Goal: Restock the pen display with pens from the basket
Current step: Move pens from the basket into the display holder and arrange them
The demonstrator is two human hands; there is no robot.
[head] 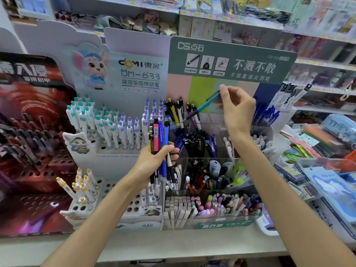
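the left hand [154, 160] gripped a bunch of pens [159, 143], standing upright. at its two o'clock, the right hand [237, 108] pinched a teal pen [204, 106], tip slanting down over the clear pen display [212, 164].

Two forearms enter from the lower edge of the head view, each ending in a hand. Left hand [154, 160] and right hand [238, 110] are bare: no gloves, rings, or nail colouring discernible. Wrists carry no watch, band or bracelet. Both forearms are uncovered along their full visible length; no sleeve edge appears within the frame.
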